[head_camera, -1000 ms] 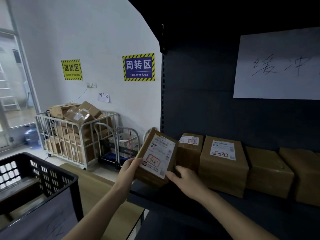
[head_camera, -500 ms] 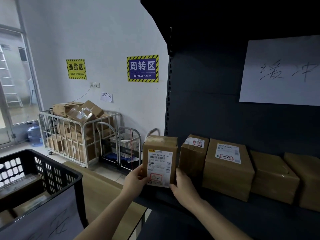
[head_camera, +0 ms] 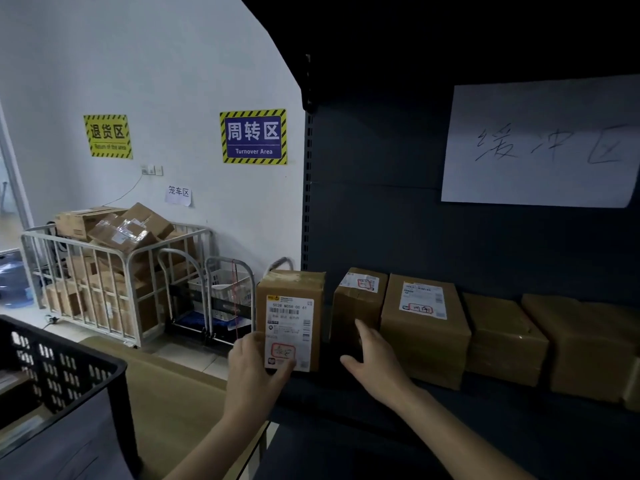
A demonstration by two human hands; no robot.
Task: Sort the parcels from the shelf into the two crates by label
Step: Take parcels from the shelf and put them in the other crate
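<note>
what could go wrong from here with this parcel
The left hand alone grips the upright parcel near its bottom, the right hand apart from it: it might tip or slip at the shelf edge. Its red label mark looks small; a misread might send it wrongly into the black crate.

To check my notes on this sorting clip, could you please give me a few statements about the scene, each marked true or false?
1. The left hand holds a parcel upright with its label facing the camera. True.
2. The right hand grips that same parcel. False: it is open, holds nothing and is in front of the next parcel.
3. The black crate stands to the right of the shelf. False: it is at the lower left.
4. Counting from the left, the fourth parcel and fifth parcel show no label. True.
5. A handwritten sheet of paper hangs on the back of the shelf. True.
</note>
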